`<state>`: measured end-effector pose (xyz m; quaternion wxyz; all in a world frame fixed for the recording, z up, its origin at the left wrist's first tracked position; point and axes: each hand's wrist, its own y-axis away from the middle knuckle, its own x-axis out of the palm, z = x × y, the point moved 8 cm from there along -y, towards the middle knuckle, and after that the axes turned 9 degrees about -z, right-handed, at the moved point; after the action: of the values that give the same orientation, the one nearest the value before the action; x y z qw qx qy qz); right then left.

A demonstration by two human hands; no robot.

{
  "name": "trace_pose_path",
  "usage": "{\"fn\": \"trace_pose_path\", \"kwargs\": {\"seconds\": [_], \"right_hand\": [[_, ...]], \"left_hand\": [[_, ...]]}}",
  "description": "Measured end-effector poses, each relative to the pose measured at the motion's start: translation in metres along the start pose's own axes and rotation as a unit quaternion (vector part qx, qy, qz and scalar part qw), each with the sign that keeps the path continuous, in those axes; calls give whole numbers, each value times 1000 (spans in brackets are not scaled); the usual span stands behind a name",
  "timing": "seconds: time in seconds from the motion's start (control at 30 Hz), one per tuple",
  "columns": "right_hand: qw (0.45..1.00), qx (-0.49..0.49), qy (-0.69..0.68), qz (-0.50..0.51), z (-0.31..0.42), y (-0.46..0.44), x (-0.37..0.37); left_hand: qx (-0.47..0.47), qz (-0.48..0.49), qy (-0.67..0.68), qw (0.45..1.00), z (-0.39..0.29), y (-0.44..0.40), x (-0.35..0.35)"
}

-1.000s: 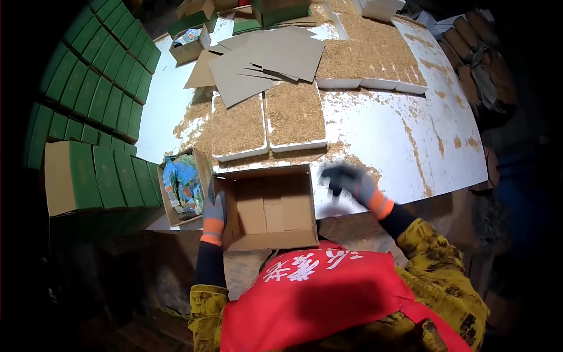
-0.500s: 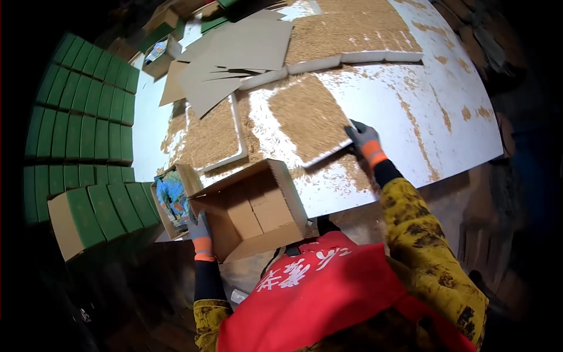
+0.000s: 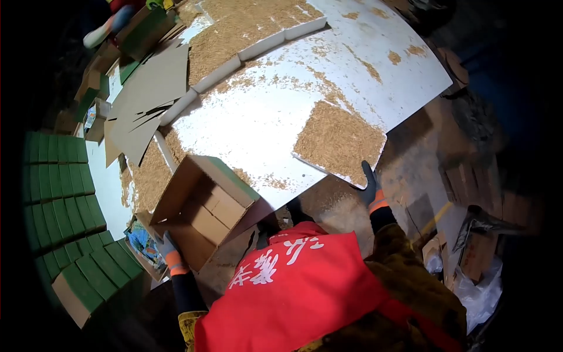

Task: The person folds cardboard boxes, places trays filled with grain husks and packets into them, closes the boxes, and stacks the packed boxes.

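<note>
My left hand [image 3: 171,252], in a grey and orange glove, grips the lower left side of an open cardboard box [image 3: 202,214], which is tilted and empty. My right hand [image 3: 373,189] is closed on the near corner of a white tray [image 3: 341,142] heaped with brown shreds. That tray lies at the table's front edge, with its near corner past the edge. Beside my left hand stands a small carton with blue packets [image 3: 143,243].
Grey cardboard sheets [image 3: 155,88] lie on the white table [image 3: 252,120]. More shred-filled trays [image 3: 240,29] form a row at the back. Green boxes [image 3: 58,176] are stacked at the left. Another person's gloved hand [image 3: 121,19] is at the top left. Plastic bags [image 3: 481,293] lie lower right.
My right hand has taken hold of a filled tray and drawn it away from the others to the table's front edge. The view has turned right; my left hand still holds the box.
</note>
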<state>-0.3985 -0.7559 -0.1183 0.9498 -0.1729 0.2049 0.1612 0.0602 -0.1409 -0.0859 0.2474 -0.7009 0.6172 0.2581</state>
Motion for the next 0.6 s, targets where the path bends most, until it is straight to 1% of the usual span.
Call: {"fn": "trace_pose_path", "kwargs": {"seconds": [0.03, 0.07, 0.1, 0.13, 0.17, 0.2, 0.23, 0.27, 0.3, 0.33, 0.37, 0.4, 0.43, 0.5, 0.53, 0.57, 0.6], "right_hand": [[997, 41, -73, 3, 23, -2, 3], [927, 241, -286, -35, 30, -5, 8], [773, 420, -471, -63, 32, 3, 31], [835, 341, -432, 5, 46, -2, 27], [883, 252, -391, 57, 61, -5, 22], [841, 270, -459, 97, 90, -12, 31], [793, 293, -517, 136, 120, -18, 38], [689, 363, -604, 171, 155, -21, 49], [752, 338, -541, 165, 164, -27, 53], [828, 228, -464, 216, 183, -29, 54], [895, 127, -359, 232, 208, -32, 57], [920, 57, -294, 253, 243, -30, 66], [931, -16, -241, 274, 281, -28, 78], [926, -119, -179, 310, 349, -15, 107], [906, 47, -243, 343, 376, -1, 126], [905, 47, -229, 355, 380, 12, 140], [890, 41, -216, 399, 394, -2, 145]], "left_hand": [[-16, -3, -19, 1000, 1, -3, 4], [-32, -8, -39, 999, 4, -7, 4], [27, -28, -80, 996, -7, -2, 6], [15, -30, -71, 997, -55, 15, 3], [71, -54, -57, 994, -32, 5, 6], [40, -40, -72, 996, -64, 21, 6], [29, -26, -59, 997, -66, 25, 9], [59, -34, 5, 998, -65, 26, 14], [110, -70, 71, 989, -42, 17, 24], [45, -34, 38, 998, -60, 24, 23], [1, -7, 75, 997, -76, 31, 21], [-44, 17, 110, 993, -91, 39, 20], [-46, 14, 128, 991, -85, 35, 21], [-43, 9, 226, 973, -68, 28, 26], [-44, 12, 321, 946, -55, 25, 32], [-58, 25, 456, 888, -43, 23, 43], [-96, 54, 610, 785, -44, 30, 55]]}}
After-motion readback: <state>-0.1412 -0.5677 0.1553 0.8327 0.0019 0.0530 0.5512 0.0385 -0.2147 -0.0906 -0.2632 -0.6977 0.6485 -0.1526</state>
